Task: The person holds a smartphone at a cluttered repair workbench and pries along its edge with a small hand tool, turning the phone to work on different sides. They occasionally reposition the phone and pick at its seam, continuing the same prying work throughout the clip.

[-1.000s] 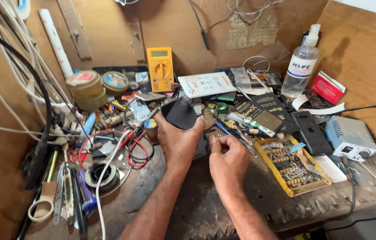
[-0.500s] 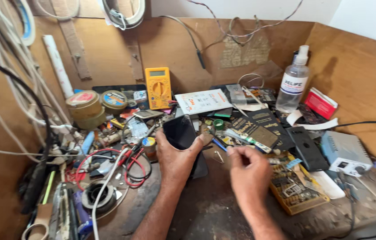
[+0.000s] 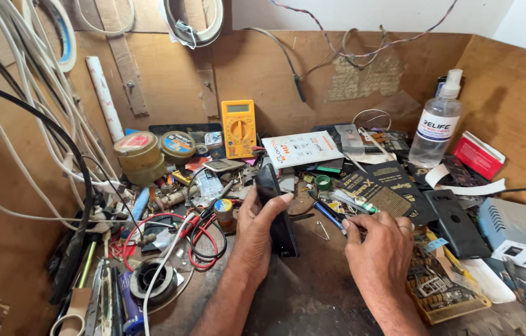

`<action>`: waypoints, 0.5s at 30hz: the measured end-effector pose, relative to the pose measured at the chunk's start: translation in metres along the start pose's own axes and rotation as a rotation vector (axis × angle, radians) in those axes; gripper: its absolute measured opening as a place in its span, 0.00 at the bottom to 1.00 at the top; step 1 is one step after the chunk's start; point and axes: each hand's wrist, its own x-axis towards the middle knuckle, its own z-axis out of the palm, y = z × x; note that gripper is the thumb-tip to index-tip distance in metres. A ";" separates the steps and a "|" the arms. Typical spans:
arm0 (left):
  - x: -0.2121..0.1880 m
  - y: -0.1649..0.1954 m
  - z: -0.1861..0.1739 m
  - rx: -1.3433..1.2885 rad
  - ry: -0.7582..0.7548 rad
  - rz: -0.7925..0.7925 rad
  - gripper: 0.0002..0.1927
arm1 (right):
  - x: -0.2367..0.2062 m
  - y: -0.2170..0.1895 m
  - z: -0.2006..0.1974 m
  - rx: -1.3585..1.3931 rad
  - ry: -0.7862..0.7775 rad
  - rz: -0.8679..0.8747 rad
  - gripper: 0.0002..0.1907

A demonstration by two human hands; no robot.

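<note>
My left hand (image 3: pixel 256 233) grips a black phone (image 3: pixel 276 211) and holds it tilted, edge toward me, above the middle of the wooden bench (image 3: pixel 303 298). My right hand (image 3: pixel 378 255) rests to its right with the fingers curled. Its fingertips pinch the near end of a thin blue-handled tool (image 3: pixel 328 214) that lies slanted on the bench between the two hands. A small metal clip (image 3: pixel 324 231) lies just beside that tool.
A yellow multimeter (image 3: pixel 238 127) leans on the back wall. A spray bottle (image 3: pixel 436 121) and red box (image 3: pixel 477 155) stand back right. A black phone cover (image 3: pixel 456 224), white power unit (image 3: pixel 515 230) and yellow parts tray (image 3: pixel 443 286) crowd the right; red wires (image 3: pixel 151 236), tape rolls (image 3: pixel 138 152) and cables the left.
The phone has turned from face-on to edge-on in my left hand. My right hand has drawn away from the phone to the right. The view has tilted up toward the back wall.
</note>
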 end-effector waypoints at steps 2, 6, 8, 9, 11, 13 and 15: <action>0.003 -0.002 -0.001 -0.060 0.002 -0.017 0.21 | 0.000 0.001 -0.001 0.024 0.050 -0.038 0.08; 0.008 -0.005 -0.001 -0.116 -0.010 0.029 0.19 | 0.000 -0.001 -0.005 0.087 0.094 0.003 0.07; 0.010 -0.004 0.000 -0.099 0.010 0.015 0.18 | -0.001 -0.002 -0.006 0.137 0.166 -0.032 0.07; 0.010 -0.003 0.000 -0.091 0.021 0.009 0.18 | 0.000 -0.002 -0.006 0.145 0.159 -0.035 0.07; 0.008 0.000 0.004 -0.016 0.030 0.044 0.20 | 0.000 -0.001 -0.006 0.152 0.143 -0.039 0.07; 0.006 0.005 0.009 0.134 0.032 0.144 0.24 | 0.001 0.000 -0.006 0.167 0.166 -0.033 0.09; 0.001 0.010 0.014 0.361 0.034 0.307 0.31 | 0.000 -0.001 -0.007 0.204 0.190 -0.042 0.11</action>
